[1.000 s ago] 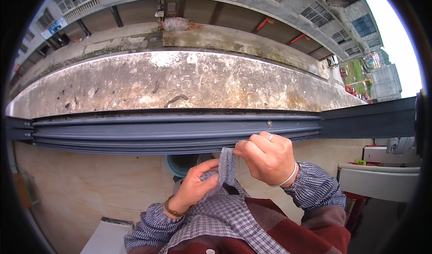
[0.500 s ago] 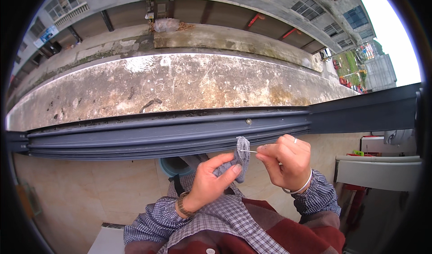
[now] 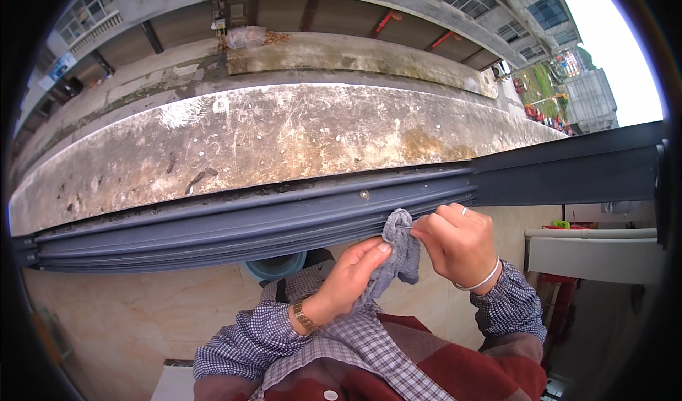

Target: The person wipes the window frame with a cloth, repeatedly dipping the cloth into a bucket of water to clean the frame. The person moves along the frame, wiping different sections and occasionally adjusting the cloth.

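A soft grey piece of knitted cloth (image 3: 403, 253), possibly a sock, hangs in folds between my hands, just inside the dark window sill. My left hand (image 3: 355, 269) pinches its near-left edge between thumb and fingers. On the other side, my right hand (image 3: 458, 245) is closed around a thin needle (image 3: 403, 227), its fingertips close against the cloth's upper part. Only a short bit of the needle shows. Its tip lies at the cloth's upper fold, and whether it passes through I cannot tell. The cloth's lower end drapes down toward my checked apron (image 3: 355, 337).
Ahead runs a dark metal window track (image 3: 234, 227), with a stained concrete ledge (image 3: 284, 134) beyond it. A blue-green basin (image 3: 277, 267) stands on the tiled floor (image 3: 128, 305) below. At the right is a white cabinet-like piece (image 3: 590, 255).
My right hand has come closer to the cloth, so less of the needle shows. The cloth has shifted slightly right and its folds hang differently. The whole view has turned a little.
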A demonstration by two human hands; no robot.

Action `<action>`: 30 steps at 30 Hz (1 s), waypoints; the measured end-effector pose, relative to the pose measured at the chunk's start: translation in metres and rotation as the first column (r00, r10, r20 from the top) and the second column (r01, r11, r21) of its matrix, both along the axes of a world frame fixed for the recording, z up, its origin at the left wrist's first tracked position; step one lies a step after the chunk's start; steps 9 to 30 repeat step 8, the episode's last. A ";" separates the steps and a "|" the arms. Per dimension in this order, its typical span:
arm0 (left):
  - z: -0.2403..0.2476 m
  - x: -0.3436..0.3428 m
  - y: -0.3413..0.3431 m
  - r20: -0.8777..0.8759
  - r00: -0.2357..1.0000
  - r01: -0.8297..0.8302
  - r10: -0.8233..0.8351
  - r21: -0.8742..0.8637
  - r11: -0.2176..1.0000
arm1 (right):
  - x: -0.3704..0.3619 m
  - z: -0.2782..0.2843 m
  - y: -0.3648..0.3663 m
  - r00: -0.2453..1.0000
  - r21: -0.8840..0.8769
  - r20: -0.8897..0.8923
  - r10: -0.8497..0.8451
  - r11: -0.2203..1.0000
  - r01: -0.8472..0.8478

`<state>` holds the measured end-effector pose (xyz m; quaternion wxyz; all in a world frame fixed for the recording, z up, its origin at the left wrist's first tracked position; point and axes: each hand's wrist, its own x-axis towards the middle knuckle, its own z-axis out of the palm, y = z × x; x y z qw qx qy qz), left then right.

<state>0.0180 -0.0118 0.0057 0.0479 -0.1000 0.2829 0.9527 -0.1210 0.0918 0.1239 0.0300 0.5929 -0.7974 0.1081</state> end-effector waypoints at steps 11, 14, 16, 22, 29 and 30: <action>-0.005 0.008 -0.004 0.038 0.999 -0.013 0.012 0.043 0.999 | -0.008 0.007 -0.017 0.990 0.144 -0.001 0.140 0.980 -0.138; -0.005 0.008 -0.004 0.038 0.999 -0.013 0.012 0.043 0.999 | -0.008 0.007 -0.017 0.990 0.144 -0.001 0.140 0.980 -0.138; -0.005 0.008 -0.004 0.038 0.999 -0.013 0.012 0.043 0.999 | -0.008 0.007 -0.017 0.990 0.144 -0.001 0.140 0.980 -0.138; -0.005 0.008 -0.004 0.038 0.999 -0.013 0.012 0.043 0.999 | -0.008 0.007 -0.017 0.990 0.144 -0.001 0.140 0.980 -0.138; -0.005 0.008 -0.004 0.038 0.999 -0.013 0.012 0.043 0.999 | -0.008 0.007 -0.017 0.990 0.144 -0.001 0.140 0.980 -0.138; -0.005 0.008 -0.004 0.038 0.999 -0.013 0.012 0.043 0.999 | -0.008 0.007 -0.017 0.990 0.144 -0.001 0.140 0.980 -0.138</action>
